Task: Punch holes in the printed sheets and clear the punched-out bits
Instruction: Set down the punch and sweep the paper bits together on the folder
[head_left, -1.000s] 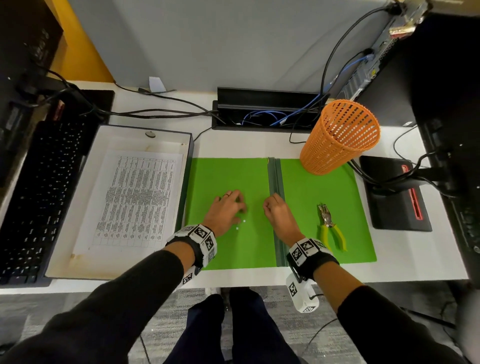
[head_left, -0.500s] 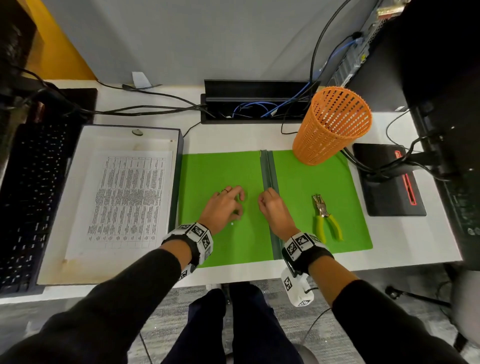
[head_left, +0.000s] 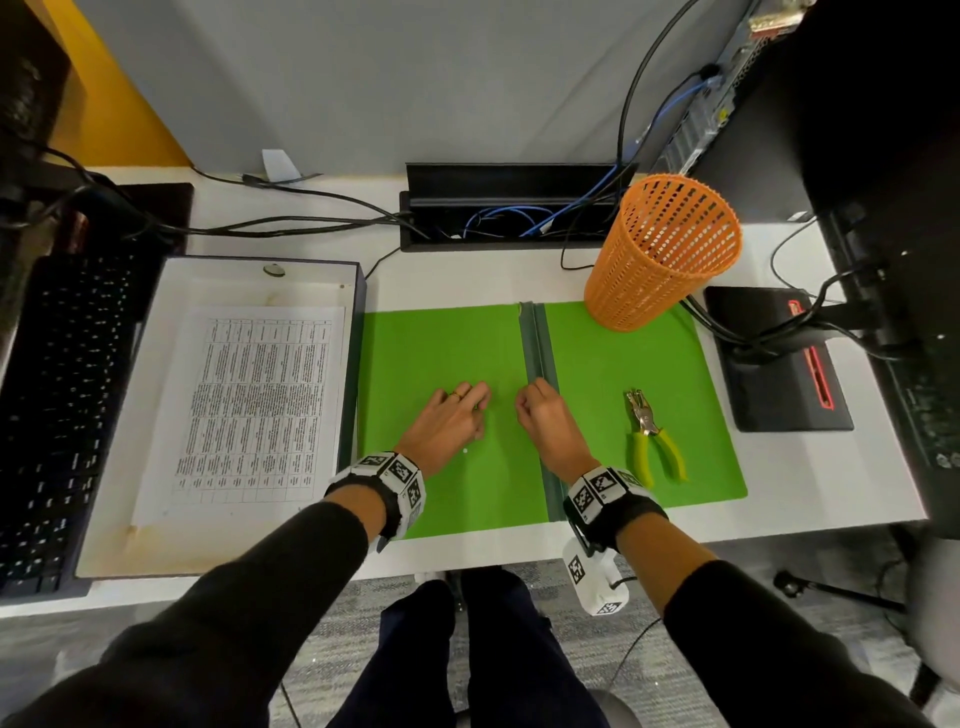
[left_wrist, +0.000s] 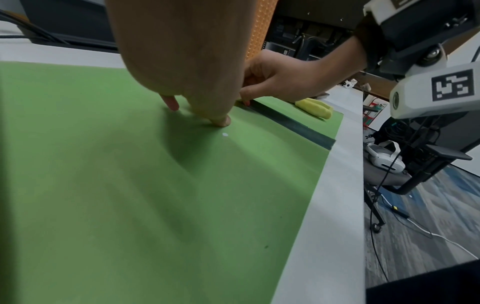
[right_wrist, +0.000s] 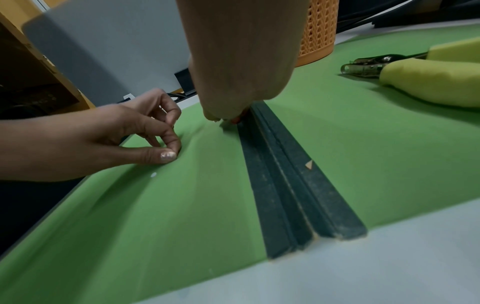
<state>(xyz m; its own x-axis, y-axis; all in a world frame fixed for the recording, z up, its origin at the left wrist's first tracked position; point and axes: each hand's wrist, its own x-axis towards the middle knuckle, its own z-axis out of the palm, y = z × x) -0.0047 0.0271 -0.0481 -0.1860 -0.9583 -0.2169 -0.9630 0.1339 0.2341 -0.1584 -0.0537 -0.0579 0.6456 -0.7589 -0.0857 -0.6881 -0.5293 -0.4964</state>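
Head view has us bent over an open green folder (head_left: 447, 353) on the surface, both hands down on its left leaf, close to the dark spine (head_left: 535, 353). Our left hand (head_left: 449, 423) is curled, thumb and forefinger tips (right_wrist: 168, 153) meeting at the folder as if nipping up a punched-out bit; whether a bit sits between them we cannot tell. Our right hand (head_left: 545, 421) is likewise curled, fingertips down right beside the spine, and what it holds, if anything, is hidden.

One white bit (head_left: 465, 451) lies loose on the green, just at 5 o'clock of the left thumb. We judge this to be the clearing step. To do it well we should press a fingertip flat on the bit so that it clings, or slide it toward the folder's near edge and sweep it into a cupped palm (pinching so small a disc off a smooth leaf tends to flick it away). The spine groove deserves a check too, since bits may lodge there.

Counted: one folder, one loose bit in view, one punch (head_left: 649, 431) with yellow handles lying untouched on the right leaf at 3 o'clock of the right hand, one orange basket (head_left: 660, 254) at 1 o'clock, and one tray (head_left: 311, 273) at 9 o'clock holding the printed sheets (head_left: 244, 405), whose number we cannot tell.
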